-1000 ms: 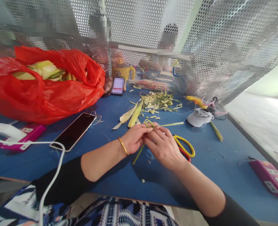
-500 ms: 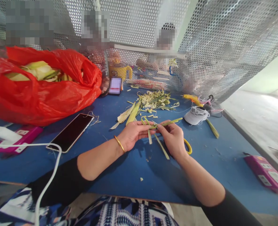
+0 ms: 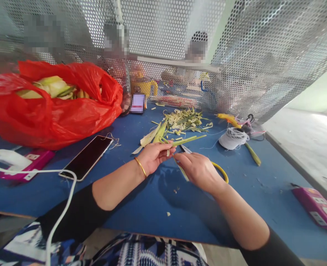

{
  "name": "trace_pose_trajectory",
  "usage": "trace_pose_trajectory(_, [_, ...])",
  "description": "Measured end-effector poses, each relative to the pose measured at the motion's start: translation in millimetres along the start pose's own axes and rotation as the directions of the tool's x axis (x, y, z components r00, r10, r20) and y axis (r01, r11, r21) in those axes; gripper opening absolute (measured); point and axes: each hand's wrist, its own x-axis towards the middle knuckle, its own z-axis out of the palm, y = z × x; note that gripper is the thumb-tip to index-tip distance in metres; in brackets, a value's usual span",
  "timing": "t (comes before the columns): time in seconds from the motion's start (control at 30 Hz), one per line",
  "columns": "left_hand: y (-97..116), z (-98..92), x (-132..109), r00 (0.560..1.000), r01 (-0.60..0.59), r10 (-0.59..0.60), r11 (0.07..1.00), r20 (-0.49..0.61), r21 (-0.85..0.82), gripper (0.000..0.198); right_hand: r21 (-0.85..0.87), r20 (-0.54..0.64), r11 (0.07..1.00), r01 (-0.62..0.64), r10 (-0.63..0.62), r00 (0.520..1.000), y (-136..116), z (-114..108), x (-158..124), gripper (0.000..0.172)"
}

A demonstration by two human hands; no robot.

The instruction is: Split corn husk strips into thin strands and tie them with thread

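My left hand [image 3: 152,157], with a gold bangle at the wrist, pinches a bundle of narrow green corn husk strips [image 3: 189,140]; their ends stick out to the right. Beside it, my right hand [image 3: 199,170] has its thumb and fingertips closed on a thin husk strip [image 3: 183,173] that hangs down at an angle. Under the right hand lie scissors with a yellow handle [image 3: 223,173]; a blade tip shows past the knuckles, the rest is covered. Behind the left hand rest larger husk pieces [image 3: 160,132] and a pile of husk scraps [image 3: 185,120].
On the left stand a red plastic bag [image 3: 77,118] of husks, a phone [image 3: 87,158] and a pink power strip [image 3: 38,162] with a white cable. White string [image 3: 232,138] lies at right, near another pink power strip [image 3: 318,208]. A perforated metal screen [image 3: 169,33] closes the back; people sit behind it.
My right hand has let go of the bundle's right end and turned palm down, drawing a strip slightly lower. The left hand keeps the bundle. The scissors' blade now shows.
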Motion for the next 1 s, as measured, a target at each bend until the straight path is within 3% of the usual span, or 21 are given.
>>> trace_pose_trajectory(0.2, [0, 0.5, -2, 0.999, 0.032, -0.032, 1.000, 0.006, -0.001, 0.019, -0.043, -0.017, 0.991, 0.124, -0.125, 0.992, -2, 2, 5, 0.025])
trace_pose_trajectory(0.33, [-6, 1.2, -1, 0.999, 0.025, -0.027, 0.998, 0.028, 0.060, 0.019, -0.083, -0.120, 0.981, 0.176, -0.185, 0.975, -7, 6, 7, 0.032])
trace_pose_trajectory(0.43, [-11, 2.6, 0, 0.996, -0.069, 0.061, 0.985, 0.058, 0.158, 0.017, 0.023, -0.278, 0.997, 0.069, -0.060, 0.959, -10, 6, 6, 0.024])
trace_pose_trajectory(0.53, [-14, 4.0, -2, 0.983, -0.162, 0.129, 0.942, 0.129, 0.293, 0.014, 0.204, -0.334, 0.965, -0.164, 0.226, 0.915, -9, 5, 5, 0.017])
trace_pose_trajectory(0.63, [-13, 4.3, -5, 0.974, -0.177, 0.101, 0.895, 0.202, 0.410, 0.012, 0.338, -0.165, 0.840, -0.424, 0.497, 0.852, -6, 3, 6, 0.019])
trace_pose_trajectory(0.73, [-12, 3.9, -8, 0.969, -0.148, 0.038, 0.881, 0.243, 0.450, 0.008, 0.333, 0.089, 0.698, -0.634, 0.646, 0.758, -5, -1, 9, 0.016])
trace_pose_trajectory(0.9, [-17, 5.5, -8, 0.971, -0.151, 0.052, 0.892, 0.234, 0.427, 0.012, 0.267, 0.213, 0.594, -0.759, 0.732, 0.648, -9, -4, 16, 0.018])
trace_pose_trajectory(1.0, [-20, 6.6, -5, 0.981, -0.167, 0.107, 0.891, 0.163, 0.422, 0.012, 0.416, 0.341, 0.481, -0.772, 0.705, 0.622, -5, -3, 16, 0.017])
